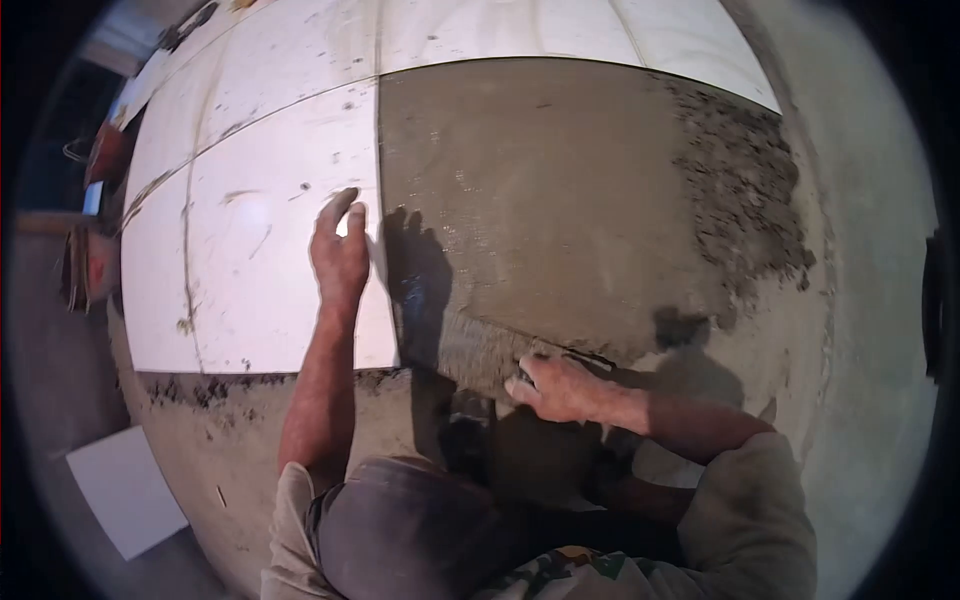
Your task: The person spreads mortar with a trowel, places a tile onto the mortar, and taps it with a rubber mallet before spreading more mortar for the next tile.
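Observation:
My left hand (342,242) is over the right part of a white tile (255,260), thumb and fingers apart, nothing between them. To its right lies a smooth bed of wet grey mortar (560,200), with my left hand's shadow on it. Near the lower edge of this bed, my right hand (560,388) is closed, fingers curled. Whatever it grips is hidden under the hand. A thin dark edge (590,356) shows just above the right hand, and the mortar left of it is streaked.
More white tiles (500,30) run along the top. Rough, crumbly mortar (740,190) lies at the right. A loose white tile piece (126,490) is at lower left, with a red container (108,152) at far left. A dark cap (405,520) blocks the bottom view.

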`<state>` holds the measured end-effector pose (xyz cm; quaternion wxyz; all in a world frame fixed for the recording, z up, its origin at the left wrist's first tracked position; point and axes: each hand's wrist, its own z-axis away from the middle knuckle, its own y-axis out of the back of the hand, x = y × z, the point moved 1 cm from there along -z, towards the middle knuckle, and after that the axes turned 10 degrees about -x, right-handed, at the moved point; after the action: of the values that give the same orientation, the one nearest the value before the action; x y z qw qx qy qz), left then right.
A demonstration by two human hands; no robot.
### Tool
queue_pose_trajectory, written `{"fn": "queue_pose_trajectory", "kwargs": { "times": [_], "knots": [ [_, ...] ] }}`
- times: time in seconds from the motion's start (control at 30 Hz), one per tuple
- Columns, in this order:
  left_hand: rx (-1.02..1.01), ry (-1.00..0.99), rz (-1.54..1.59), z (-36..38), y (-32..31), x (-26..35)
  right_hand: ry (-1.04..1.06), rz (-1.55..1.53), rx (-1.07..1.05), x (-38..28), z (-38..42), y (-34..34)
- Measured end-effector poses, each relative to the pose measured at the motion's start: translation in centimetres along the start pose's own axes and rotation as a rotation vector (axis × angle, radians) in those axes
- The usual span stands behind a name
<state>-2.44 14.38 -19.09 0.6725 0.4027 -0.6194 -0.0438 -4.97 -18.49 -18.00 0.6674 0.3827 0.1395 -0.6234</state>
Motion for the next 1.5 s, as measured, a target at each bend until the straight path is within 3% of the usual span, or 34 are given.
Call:
{"fn": "queue_pose_trajectory", "kwargs": {
  "times": [0.07, 0.13, 0.2, 0.27, 0.37, 0.4, 0.47, 0.6, 0.73, 0.8, 0.9, 1.07, 1.27, 1.5],
  "knots": [
    [-0.028, 0.010, 0.003, 0.0, -0.2, 0.7, -0.024, 0.143, -0.196, 0.4, 2.8, 1.0],
    [-0.034, 0.036, -0.028, 0.1, -0.6, 1.5, -0.048, 0.132, -0.241, 1.0, 5.5, 3.7],
    [-0.052, 0.005, -0.008, 0.3, -1.0, 1.6, -0.120, 0.179, -0.217, 3.3, 8.4, 5.9],
    [-0.066, 0.006, -0.010, 0.5, -1.2, 2.1, -0.178, 0.222, 0.000, 6.4, 11.0, 7.8],
    [-0.072, 0.023, -0.019, 0.6, -2.2, 1.8, -0.290, 0.062, -0.008, 8.1, 13.4, 12.6],
    [-0.073, 0.032, -0.022, 0.5, -2.5, 2.5, -0.328, 0.078, 0.112, 8.6, 13.5, 13.3],
    [-0.105, 0.025, -0.020, 0.6, -3.5, 3.8, -0.358, 0.088, 0.238, 9.5, 12.4, 13.9],
    [-0.134, 0.012, 0.034, 0.8, -5.1, 6.5, -0.131, -0.201, 0.338, 5.9, 5.1, 14.6],
    [-0.149, 0.009, 0.008, 1.6, -5.5, 8.1, 0.065, -0.034, 0.447, 2.8, -5.2, 15.2],
    [-0.155, -0.051, -0.057, 2.0, -5.7, 7.3, 0.074, -0.075, 0.508, 1.2, -8.7, 16.0],
    [-0.167, 0.016, -0.069, 2.7, -5.9, 6.7, 0.072, -0.088, 0.581, 0.6, -11.7, 17.8],
    [-0.207, 0.067, 0.007, 2.6, -6.9, 6.8, -0.040, -0.041, 0.734, 3.7, -12.1, 21.9],
    [-0.279, 0.097, -0.038, 2.5, -8.0, 4.1, -0.252, -0.294, 0.732, 9.3, -5.6, 27.3],
    [-0.277, 0.092, -0.014, 2.2, -7.9, 3.9, -0.322, -0.486, 0.865, 16.4, 0.0, 29.3]
  ]
}}
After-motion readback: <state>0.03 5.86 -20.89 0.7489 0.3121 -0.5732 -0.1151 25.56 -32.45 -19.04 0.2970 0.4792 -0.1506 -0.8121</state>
